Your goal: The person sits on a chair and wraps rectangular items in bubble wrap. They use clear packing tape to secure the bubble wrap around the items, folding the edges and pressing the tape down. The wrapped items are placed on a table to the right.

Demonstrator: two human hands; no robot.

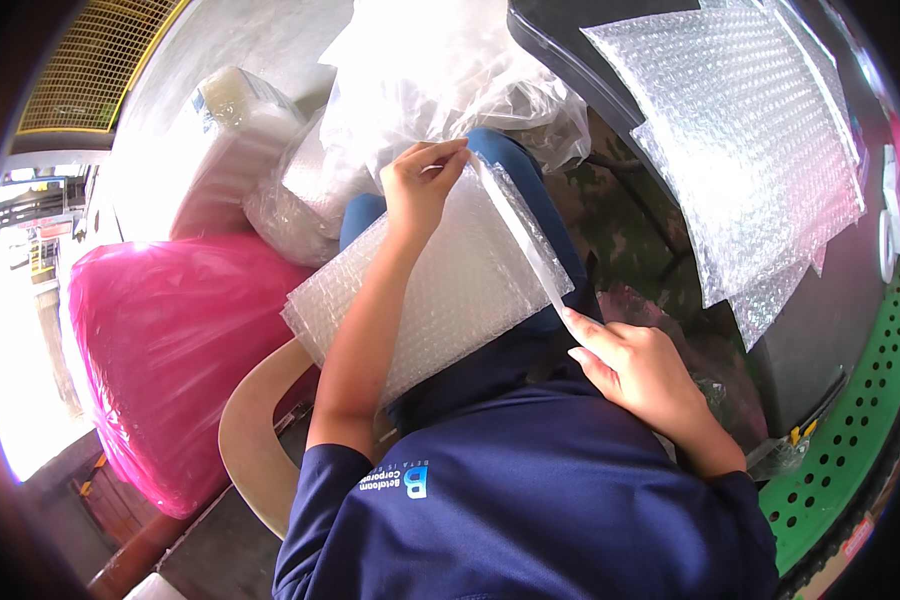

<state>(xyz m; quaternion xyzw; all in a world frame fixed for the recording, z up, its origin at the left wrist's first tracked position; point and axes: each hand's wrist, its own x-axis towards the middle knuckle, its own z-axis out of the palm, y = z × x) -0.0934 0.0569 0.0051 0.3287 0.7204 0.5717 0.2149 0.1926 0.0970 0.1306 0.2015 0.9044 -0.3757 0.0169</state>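
A flat bubble wrap pouch (pixel 450 270) lies tilted across my lap. A narrow white strip (pixel 522 225) runs along its right edge. My left hand (pixel 420 190) is closed in a pinch at the far end of that edge, its forearm crossing over the pouch. At the near end, past the pouch's corner, my right hand (pixel 642 372) holds the tip of the strip by the fingers. The right index finger is stretched along the strip, and the thumb sits a little apart below it. Exactly how the fingertips grip the strip is partly hidden.
Several bubble wrap sheets (pixel 740 150) lie stacked on a dark table (pixel 810 350) at right. A pink plastic-wrapped bundle (pixel 170 350) stands at left, beside a beige chair arm (pixel 245 430). Clear plastic bags (pixel 440 70) fill the far side. A green perforated surface (pixel 850 430) borders the right.
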